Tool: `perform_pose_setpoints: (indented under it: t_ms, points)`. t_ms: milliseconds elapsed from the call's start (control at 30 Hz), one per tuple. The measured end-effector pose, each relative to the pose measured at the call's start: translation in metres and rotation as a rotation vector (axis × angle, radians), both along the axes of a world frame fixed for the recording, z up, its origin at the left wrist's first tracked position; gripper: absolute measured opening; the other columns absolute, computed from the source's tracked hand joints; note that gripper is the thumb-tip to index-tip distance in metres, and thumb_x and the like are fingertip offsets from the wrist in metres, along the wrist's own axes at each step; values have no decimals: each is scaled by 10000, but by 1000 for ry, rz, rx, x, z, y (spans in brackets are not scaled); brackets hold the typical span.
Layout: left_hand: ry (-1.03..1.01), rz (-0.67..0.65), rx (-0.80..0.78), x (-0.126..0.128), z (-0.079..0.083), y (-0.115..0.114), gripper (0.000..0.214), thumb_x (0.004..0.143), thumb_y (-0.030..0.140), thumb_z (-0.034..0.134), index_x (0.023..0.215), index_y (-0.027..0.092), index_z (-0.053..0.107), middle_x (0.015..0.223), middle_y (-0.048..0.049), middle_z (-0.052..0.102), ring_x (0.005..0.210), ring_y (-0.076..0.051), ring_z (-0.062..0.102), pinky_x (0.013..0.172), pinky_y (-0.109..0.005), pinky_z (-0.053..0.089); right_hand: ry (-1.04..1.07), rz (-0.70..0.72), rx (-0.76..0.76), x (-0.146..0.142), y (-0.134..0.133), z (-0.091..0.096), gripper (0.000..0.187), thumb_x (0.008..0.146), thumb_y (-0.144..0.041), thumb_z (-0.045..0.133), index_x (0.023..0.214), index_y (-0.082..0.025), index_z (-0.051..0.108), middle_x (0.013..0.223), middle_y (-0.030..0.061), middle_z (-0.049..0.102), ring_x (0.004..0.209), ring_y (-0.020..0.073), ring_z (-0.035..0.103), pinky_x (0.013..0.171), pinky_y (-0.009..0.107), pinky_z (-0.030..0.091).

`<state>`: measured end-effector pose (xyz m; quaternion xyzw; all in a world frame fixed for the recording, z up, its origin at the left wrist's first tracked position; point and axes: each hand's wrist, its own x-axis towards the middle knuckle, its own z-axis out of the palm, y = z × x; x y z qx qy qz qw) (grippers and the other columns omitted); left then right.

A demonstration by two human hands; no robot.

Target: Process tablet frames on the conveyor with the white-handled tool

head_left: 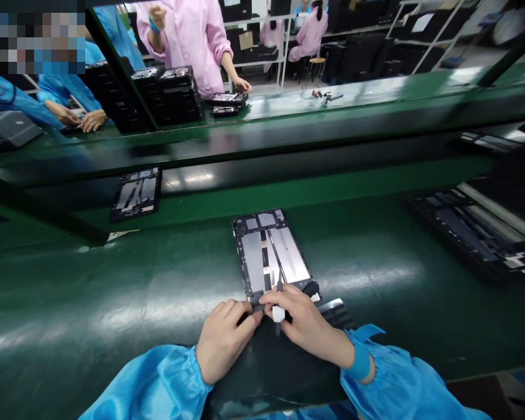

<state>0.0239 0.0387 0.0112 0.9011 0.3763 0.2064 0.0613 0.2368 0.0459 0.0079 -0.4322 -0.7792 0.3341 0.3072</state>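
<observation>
An opened tablet [250,256] lies on the green bench in front of me, its silvery inside and dark ribbon cable showing. My left hand [227,335] is closed at its lower left corner, fingertips and thumb pressed on the near edge. Held in my right hand [304,321] is a pair of dark tweezers [279,289] with a white wrapping, pointing away from me over the tablet. The right fingertips also touch the near edge, close to the left ones. Whatever small part lies under the fingertips is hidden. A dark shiny flat piece [338,312] lies beside my right hand.
Another opened tablet [135,195] lies at the back left. More tablet housings [464,233] stand at the right. Behind a raised green ledge [289,131], co-workers in pink [192,46] and blue handle parts near stacked black trays [175,96]. A dark post [48,210] slants in at left.
</observation>
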Motion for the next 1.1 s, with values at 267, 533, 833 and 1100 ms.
perform_pose_setpoints:
  t_ms: [267, 533, 833, 1100]
  points:
    - [111, -119, 90, -14, -2, -1, 316, 1002, 126, 394, 1249, 222, 567, 1137, -70, 636, 911, -191, 572, 742, -318, 453, 43, -7, -54, 2, 2, 4, 565, 683, 64, 456, 1133, -244, 601, 891, 28, 663, 867, 224, 581, 766, 332, 484]
    - [117, -159, 156, -12, -2, 2, 356, 1012, 132, 338, 1299, 186, 542, 1092, -87, 631, 906, -190, 575, 719, -309, 482, 40, -18, -49, 1, 1, 5, 483, 753, 23, 471, 1134, -238, 614, 898, 40, 681, 876, 224, 604, 768, 339, 496]
    - [82, -88, 94, -4, -8, -2, 300, 990, 123, 407, 1229, 170, 581, 1079, -100, 601, 877, -198, 573, 701, -326, 482, 293, -17, -79, 24, -12, 19, 306, 1000, -244, 452, 1263, -255, 607, 759, 16, 644, 617, 150, 606, 633, 283, 527]
    - [42, -73, 47, -3, -10, -3, 288, 984, 125, 437, 1227, 190, 577, 1080, -87, 597, 883, -195, 576, 715, -322, 483, 266, -139, -335, 21, -19, 13, 149, 936, -227, 522, 1039, -204, 627, 711, -1, 630, 557, 139, 608, 559, 266, 528]
